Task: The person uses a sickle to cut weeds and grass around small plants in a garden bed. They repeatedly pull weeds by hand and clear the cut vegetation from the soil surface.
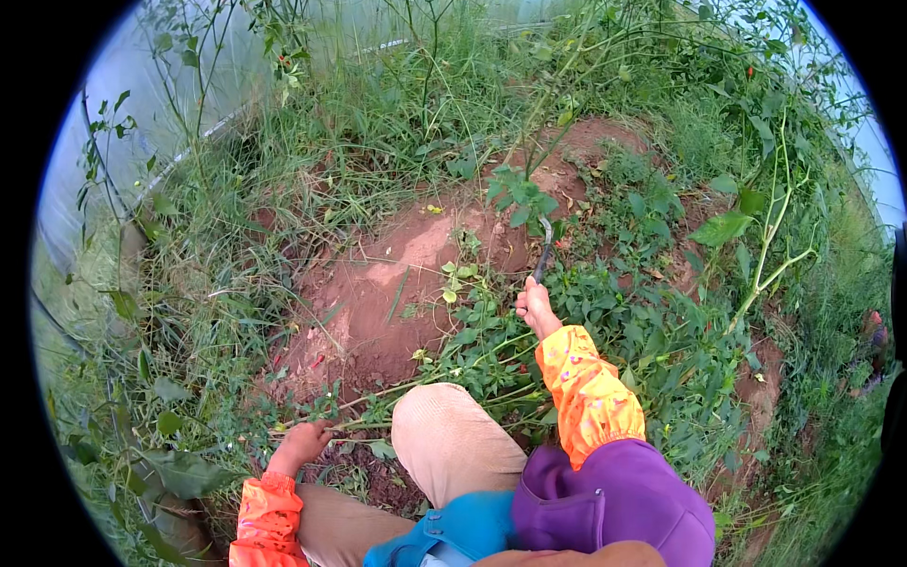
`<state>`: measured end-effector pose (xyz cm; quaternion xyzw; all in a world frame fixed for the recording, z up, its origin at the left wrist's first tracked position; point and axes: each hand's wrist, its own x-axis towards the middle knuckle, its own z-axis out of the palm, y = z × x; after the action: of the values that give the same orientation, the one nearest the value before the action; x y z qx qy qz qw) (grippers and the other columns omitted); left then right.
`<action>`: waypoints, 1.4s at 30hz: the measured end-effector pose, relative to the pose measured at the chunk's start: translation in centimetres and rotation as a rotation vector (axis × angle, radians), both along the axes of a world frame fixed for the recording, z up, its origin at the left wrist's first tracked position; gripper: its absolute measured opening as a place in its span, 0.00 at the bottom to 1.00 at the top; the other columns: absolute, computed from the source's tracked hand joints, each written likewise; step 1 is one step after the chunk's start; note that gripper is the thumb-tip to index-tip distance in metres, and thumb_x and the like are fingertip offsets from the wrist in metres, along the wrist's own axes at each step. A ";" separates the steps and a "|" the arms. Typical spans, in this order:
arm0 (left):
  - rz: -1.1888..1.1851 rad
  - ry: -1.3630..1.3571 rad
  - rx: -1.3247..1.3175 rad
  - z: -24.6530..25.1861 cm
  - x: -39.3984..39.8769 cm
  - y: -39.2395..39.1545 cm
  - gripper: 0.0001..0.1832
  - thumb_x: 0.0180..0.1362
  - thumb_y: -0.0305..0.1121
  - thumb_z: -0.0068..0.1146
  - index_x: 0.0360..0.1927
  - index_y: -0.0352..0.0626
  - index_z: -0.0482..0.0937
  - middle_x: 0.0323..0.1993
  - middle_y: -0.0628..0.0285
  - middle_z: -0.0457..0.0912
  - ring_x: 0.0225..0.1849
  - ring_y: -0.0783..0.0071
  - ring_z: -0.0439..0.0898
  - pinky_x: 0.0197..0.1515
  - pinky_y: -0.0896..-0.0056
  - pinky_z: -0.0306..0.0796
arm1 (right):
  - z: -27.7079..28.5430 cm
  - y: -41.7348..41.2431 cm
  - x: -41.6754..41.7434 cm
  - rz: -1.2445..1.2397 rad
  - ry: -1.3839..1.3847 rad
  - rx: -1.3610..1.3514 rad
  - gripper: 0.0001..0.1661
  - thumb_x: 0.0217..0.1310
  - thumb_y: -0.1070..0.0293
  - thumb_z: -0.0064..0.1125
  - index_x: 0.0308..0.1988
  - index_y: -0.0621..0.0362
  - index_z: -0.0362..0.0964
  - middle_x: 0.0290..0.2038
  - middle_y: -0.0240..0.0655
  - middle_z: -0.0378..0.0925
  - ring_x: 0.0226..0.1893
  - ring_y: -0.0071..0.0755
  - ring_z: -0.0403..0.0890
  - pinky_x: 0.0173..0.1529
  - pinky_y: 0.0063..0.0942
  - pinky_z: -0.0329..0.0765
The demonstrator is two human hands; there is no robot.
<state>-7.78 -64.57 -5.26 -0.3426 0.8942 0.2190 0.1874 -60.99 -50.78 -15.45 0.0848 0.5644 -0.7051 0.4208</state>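
Note:
My right hand (536, 310) grips a small curved tool, likely a sickle (544, 248), whose tip reaches up beside the base of a leafy green plant (522, 195). Leaves hide part of the tip. At the lower left, my left hand (303, 445) is closed around thin green plant stems (361, 419) that run rightward past my knee. Its fingers are partly hidden. Leafy cut or fallen pepper-like plants (602, 305) lie in a heap to the right of the bare reddish soil mound (397, 283).
Tall grass and weeds (340, 142) surround the mound. A branching pale stem (765, 269) rises at right. Translucent plastic sheeting (205, 92) curves along the back left. A dark post or pipe (106, 170) stands at left. My bent knee (453, 432) is close to the stems.

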 end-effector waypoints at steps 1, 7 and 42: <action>-0.007 0.030 -0.008 0.3 -0.1 0.1 0.18 0.56 0.42 0.47 0.47 0.48 0.76 0.31 0.46 0.79 0.37 0.48 0.78 0.42 0.53 0.71 | -0.1 -0.7 1.1 0.009 0.015 0.053 0.16 0.67 0.52 0.37 0.31 0.50 0.54 0.14 0.26 0.56 0.10 0.23 0.57 0.12 0.24 0.52; 0.020 0.073 0.012 1.9 -1.2 0.9 0.17 0.55 0.38 0.50 0.48 0.46 0.75 0.34 0.46 0.79 0.39 0.49 0.78 0.44 0.54 0.71 | -2.6 -1.6 3.1 0.213 -0.035 0.180 0.18 0.68 0.53 0.36 0.27 0.51 0.55 0.12 0.28 0.54 0.10 0.25 0.55 0.13 0.25 0.50; -0.323 0.280 -0.255 -6.8 -20.2 2.5 0.11 0.55 0.41 0.48 0.32 0.43 0.68 0.28 0.55 0.79 0.37 0.54 0.76 0.32 0.54 0.73 | -6.4 14.6 0.0 -0.039 -0.167 0.098 0.13 0.62 0.68 0.33 0.22 0.51 0.52 0.13 0.26 0.51 0.09 0.22 0.51 0.13 0.23 0.47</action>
<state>-27.97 -62.11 -12.04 -0.1826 0.9750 0.1169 0.0495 -60.96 -36.16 -21.83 0.1748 0.5593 -0.6753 0.4480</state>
